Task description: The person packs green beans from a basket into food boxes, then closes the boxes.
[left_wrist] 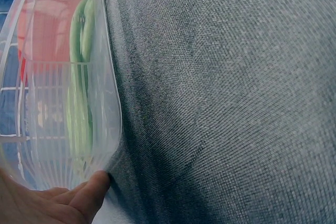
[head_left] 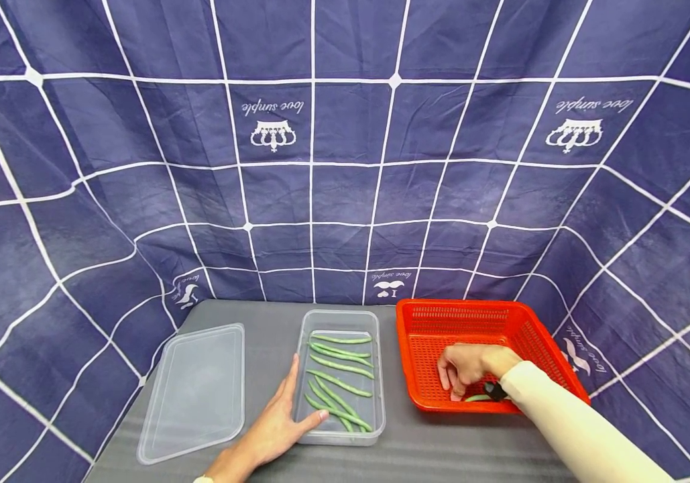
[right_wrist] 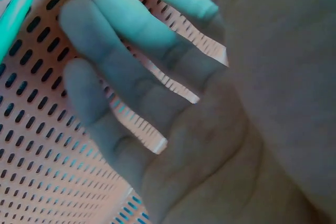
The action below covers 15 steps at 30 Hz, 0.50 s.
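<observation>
A clear plastic container [head_left: 379, 382] holds several green beans [head_left: 341, 386] laid crosswise. Along its left side lies my left hand [head_left: 278, 419], fingers straight and thumb reaching over the near left corner. In the left wrist view, fingertips [left_wrist: 97, 184] rest right at the container's end. My right hand [head_left: 468, 365] reaches down into the red plastic basket [head_left: 408, 362], fingertips low near its front wall. A green bean [head_left: 477, 398] lies right beside them. In the right wrist view three fingers [right_wrist: 142, 72] spread over the basket floor; the thumb tip is hidden, so I cannot tell whether it pinches the bean.
A clear, flat lid [head_left: 196, 389] lies on the grey cloth-covered table [head_left: 272, 322] to the left of the container. Behind and on both sides hangs a blue curtain [head_left: 345, 194] with white grid lines, close to the basket's right side.
</observation>
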Available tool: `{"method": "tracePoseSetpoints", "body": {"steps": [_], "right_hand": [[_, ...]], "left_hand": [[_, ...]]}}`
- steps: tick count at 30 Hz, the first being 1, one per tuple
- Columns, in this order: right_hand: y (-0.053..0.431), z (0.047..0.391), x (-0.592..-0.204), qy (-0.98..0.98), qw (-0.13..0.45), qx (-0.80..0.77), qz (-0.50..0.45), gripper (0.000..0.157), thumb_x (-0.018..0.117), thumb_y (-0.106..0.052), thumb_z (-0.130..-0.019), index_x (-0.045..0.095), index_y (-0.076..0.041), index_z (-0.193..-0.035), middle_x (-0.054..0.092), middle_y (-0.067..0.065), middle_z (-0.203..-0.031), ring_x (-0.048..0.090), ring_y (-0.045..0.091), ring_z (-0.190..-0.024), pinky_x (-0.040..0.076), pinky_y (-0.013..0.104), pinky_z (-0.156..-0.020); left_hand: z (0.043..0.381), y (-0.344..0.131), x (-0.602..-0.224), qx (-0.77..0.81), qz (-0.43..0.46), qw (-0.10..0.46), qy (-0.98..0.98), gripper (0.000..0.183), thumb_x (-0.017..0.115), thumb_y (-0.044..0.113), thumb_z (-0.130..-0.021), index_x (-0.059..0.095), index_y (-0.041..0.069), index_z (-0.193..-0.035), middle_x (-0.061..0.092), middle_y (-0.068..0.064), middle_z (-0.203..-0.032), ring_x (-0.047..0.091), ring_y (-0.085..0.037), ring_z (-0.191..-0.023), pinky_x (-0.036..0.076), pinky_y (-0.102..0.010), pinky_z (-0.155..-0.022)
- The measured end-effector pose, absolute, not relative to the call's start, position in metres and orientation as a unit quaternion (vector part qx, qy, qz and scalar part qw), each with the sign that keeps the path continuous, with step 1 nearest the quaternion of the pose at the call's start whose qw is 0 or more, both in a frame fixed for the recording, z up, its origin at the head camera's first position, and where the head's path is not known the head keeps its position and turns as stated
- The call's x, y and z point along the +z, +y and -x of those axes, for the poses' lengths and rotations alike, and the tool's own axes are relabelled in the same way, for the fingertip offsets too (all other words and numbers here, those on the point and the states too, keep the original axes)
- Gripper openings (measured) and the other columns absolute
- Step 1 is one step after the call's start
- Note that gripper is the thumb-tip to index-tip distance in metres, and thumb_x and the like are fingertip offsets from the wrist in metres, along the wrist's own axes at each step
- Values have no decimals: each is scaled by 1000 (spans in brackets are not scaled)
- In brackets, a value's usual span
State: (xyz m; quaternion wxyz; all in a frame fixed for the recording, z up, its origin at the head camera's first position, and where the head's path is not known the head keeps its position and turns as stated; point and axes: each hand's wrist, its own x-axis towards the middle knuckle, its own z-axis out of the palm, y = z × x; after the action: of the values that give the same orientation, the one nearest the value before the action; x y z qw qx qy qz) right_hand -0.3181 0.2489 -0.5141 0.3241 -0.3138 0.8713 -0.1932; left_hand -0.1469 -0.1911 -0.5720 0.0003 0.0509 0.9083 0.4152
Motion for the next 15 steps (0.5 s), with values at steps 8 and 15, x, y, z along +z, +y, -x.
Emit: {"method": "tracePoseSetpoints", "body": {"steps": [8, 15], "right_hand": [[246, 314, -505, 859, 390, -179, 279, 39, 63, 29, -81, 85, -3, -89, 84, 13, -74, 61, 2, -60, 41, 14, -57], [252, 310, -504, 889, 357, -90, 273, 34, 81, 23, -77, 86, -11, -80, 82, 2, -67, 61, 0, -60, 40, 15, -55]], "left_hand": [[147, -191, -571, 417, -47, 0, 908, 131, 91, 59, -98, 7, 18, -190, 32, -23, -191, 40, -49, -174, 40, -71, -136], [147, -191, -571, 417, -49, 6, 908, 131, 89, 62, -98, 7, 18, -190, 32, -25, -191, 39, -51, -173, 39, -72, -136]]}}
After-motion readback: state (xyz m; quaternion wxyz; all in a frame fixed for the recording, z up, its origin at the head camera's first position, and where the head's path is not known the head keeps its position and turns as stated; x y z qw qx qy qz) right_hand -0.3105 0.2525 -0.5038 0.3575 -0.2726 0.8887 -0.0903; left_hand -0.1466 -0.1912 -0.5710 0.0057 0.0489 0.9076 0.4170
